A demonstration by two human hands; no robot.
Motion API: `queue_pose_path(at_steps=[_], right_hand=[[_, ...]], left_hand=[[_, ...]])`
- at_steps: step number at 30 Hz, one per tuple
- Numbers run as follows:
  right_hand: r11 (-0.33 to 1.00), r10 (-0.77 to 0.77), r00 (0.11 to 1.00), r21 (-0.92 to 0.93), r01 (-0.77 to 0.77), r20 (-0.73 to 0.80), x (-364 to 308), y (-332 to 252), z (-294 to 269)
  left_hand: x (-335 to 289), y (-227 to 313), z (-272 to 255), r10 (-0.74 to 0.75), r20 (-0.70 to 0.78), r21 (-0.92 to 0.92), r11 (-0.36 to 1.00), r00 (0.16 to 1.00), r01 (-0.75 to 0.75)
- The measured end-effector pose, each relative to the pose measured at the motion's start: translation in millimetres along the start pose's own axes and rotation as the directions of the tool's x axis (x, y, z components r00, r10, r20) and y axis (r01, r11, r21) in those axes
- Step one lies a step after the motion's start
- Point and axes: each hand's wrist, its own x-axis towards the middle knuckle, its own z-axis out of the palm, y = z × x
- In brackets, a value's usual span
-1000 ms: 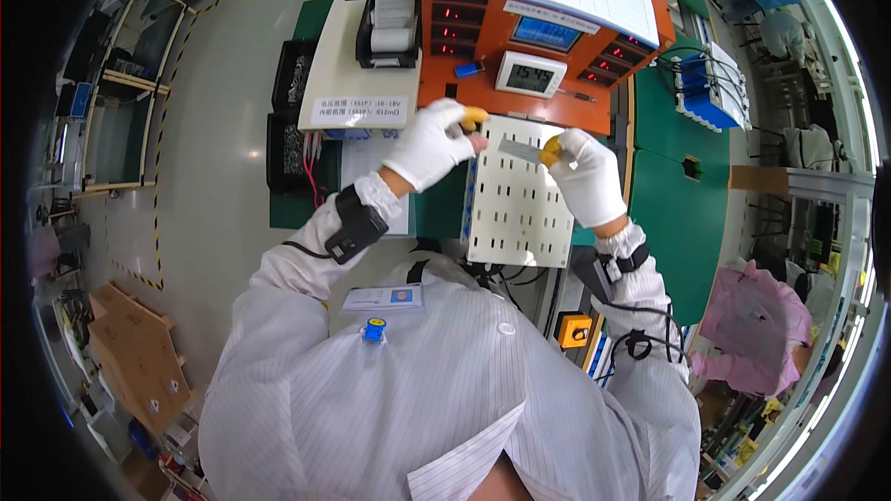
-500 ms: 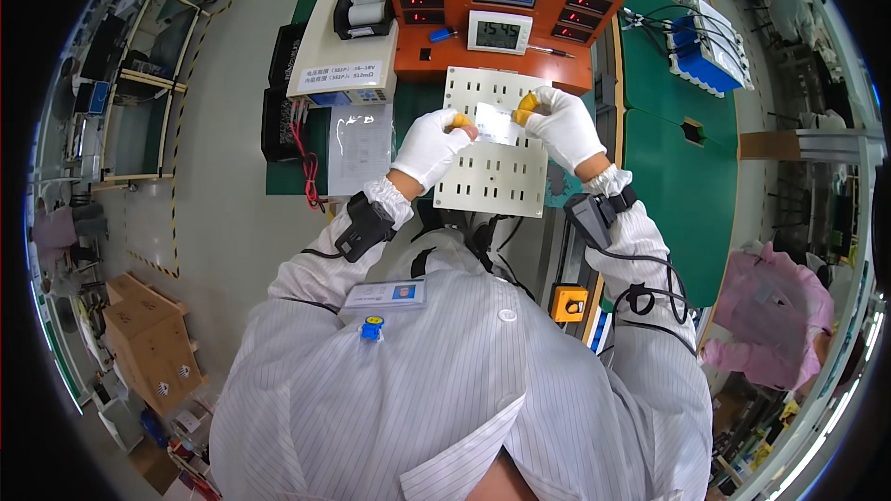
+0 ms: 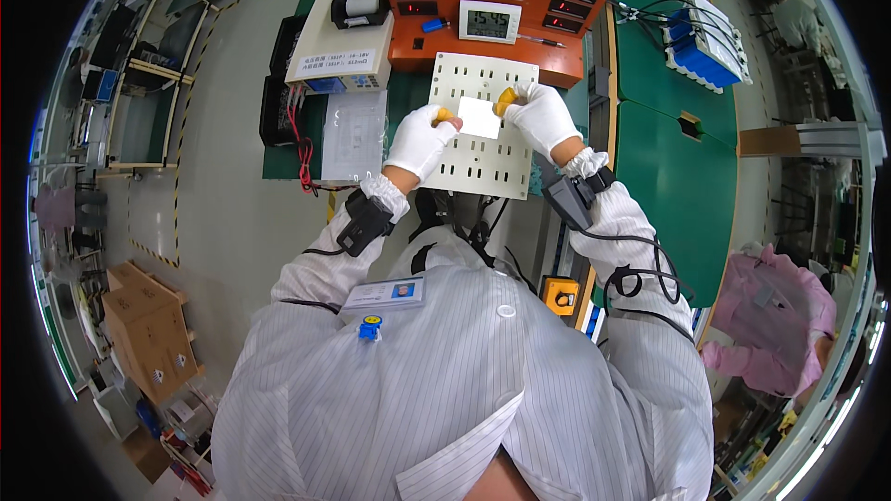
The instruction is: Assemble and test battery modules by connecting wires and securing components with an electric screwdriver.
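Observation:
Between my two hands is a small white rectangular card or label, its surface plain and bright. My left hand, in a white glove with yellow fingertips, pinches its left edge; one fingertip looks bare. The gloved right hand grips the upper right corner between yellow-tipped thumb and finger. Both hands are over an off-white plate with rows of dark slots. Part of the plate is hidden by the card and hands; whether the card touches it, I cannot tell.
Behind the plate stands an orange instrument box with red displays and a small clock. Left are a beige tester, red cables and a sleeved sheet. A blue battery-like block sits on the right green bench. A pink-clad person is nearby.
The card has tilted: its glossy glare is gone and it now looks evenly white. Both hands keep their pinch and have shifted slightly left with the view.

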Motion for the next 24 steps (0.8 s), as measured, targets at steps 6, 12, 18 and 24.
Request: queue_pose_path(at_steps=[6,12,18,24], right_hand=[[0.991,-0.057,0.998,-0.121,0.060,0.028,13.6,-19.2,-3.9],[0.940,0.073,0.992,-0.339,-0.036,0.099,18.3,-4.5,0.5],[0.891,0.080,0.989,-0.453,-0.015,0.125,23.3,4.8,6.0],[0.879,0.133,0.977,-0.476,-0.040,0.164,32.6,7.3,5.9]], left_hand=[[14.5,20.8,-9.1,-0.021,-0.029,0.045,0.999,0.999,0.023],[8.0,13.7,5.6,0.021,-0.005,0.501,0.866,1.000,-0.016],[3.5,14.3,16.4,0.044,-0.036,0.617,0.787,0.998,-0.013],[4.0,19.6,15.9,0.015,-0.022,0.635,0.773,1.000,0.002]])
